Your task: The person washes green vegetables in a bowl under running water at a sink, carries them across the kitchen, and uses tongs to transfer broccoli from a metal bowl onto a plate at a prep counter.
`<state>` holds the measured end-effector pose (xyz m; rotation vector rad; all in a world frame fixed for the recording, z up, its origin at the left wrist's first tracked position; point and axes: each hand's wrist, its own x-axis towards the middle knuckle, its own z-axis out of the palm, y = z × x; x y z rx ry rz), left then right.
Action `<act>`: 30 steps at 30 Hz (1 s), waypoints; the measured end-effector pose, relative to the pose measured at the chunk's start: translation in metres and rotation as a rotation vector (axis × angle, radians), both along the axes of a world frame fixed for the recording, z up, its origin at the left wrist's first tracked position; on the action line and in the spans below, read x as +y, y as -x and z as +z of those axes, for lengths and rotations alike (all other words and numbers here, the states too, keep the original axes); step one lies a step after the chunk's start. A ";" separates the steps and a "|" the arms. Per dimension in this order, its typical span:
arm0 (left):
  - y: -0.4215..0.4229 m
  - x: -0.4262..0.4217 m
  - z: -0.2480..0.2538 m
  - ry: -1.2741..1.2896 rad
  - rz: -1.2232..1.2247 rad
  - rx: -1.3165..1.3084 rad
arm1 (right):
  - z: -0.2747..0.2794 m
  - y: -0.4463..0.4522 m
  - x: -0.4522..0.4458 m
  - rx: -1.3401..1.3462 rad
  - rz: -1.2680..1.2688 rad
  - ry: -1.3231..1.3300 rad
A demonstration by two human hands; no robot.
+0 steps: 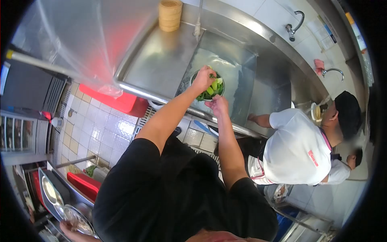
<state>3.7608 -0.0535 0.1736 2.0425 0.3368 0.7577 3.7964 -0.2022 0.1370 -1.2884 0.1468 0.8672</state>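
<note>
In the head view, one bowl (224, 86) of leafy greens (215, 85) sits in the watery basin (238, 94) of the sink, just above and right of the view's middle. Two bare hands are at it: the left hand (205, 79), at the bowl's 12 o'clock, has its fingers bent onto the greens, though I cannot tell whether they pinch any; the right hand (219, 105), at 5 o'clock, grasps the rim. Reckoned from the bowl, one stack of round containers (169, 17) stands at 11 o'clock, two taps (290, 32) are at 2 and 3 o'clock, two co-workers (294, 149) in white at 4 o'clock, and one red bin (115, 101) at 9 o'clock.
</note>
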 end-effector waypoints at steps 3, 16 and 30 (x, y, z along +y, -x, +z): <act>0.026 -0.008 0.021 0.024 -0.171 0.028 | 0.000 0.008 -0.003 0.023 0.020 -0.052; 0.160 -0.026 -0.021 0.629 0.166 0.202 | 0.023 0.064 0.001 -0.010 -0.037 -0.079; 0.236 0.024 -0.010 -0.201 0.439 0.084 | 0.019 0.179 0.051 0.021 0.256 -0.023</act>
